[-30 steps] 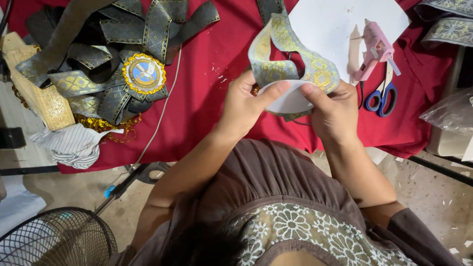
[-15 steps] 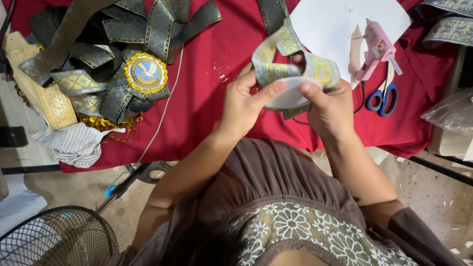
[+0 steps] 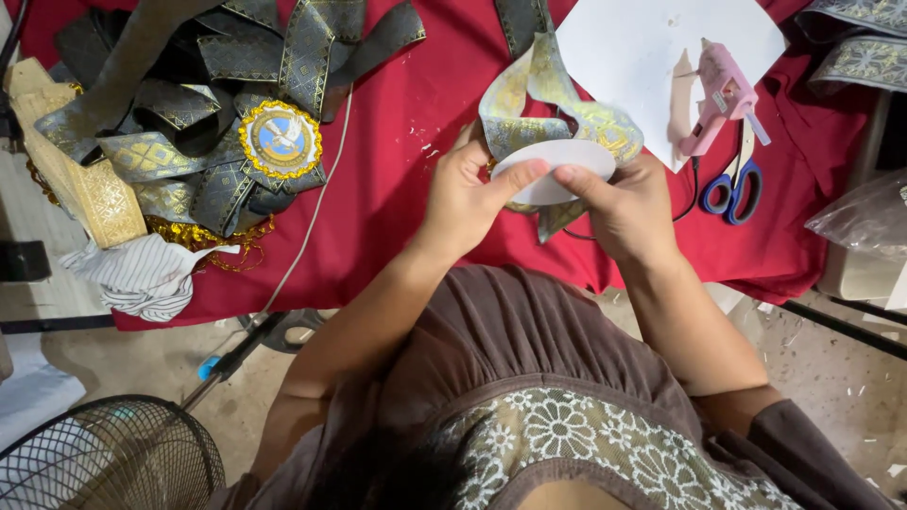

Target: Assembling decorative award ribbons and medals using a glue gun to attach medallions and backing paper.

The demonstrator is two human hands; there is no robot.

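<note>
Both hands hold a white oval card disc above the red cloth. My left hand pinches its left edge with the thumb on top. My right hand grips its right side. Loops of grey-and-gold patterned ribbon are fixed behind the disc and stick up past it, one end hanging below.
A pile of grey-gold ribbons with a round blue-and-gold rosette lies at the left. A pink glue gun rests on a white sheet, blue-handled scissors beside it. A wire fan guard stands on the floor at the lower left.
The disc with its ribbon has been turned and lifted slightly in my hands; the ribbon loops now bunch closer above the disc.
</note>
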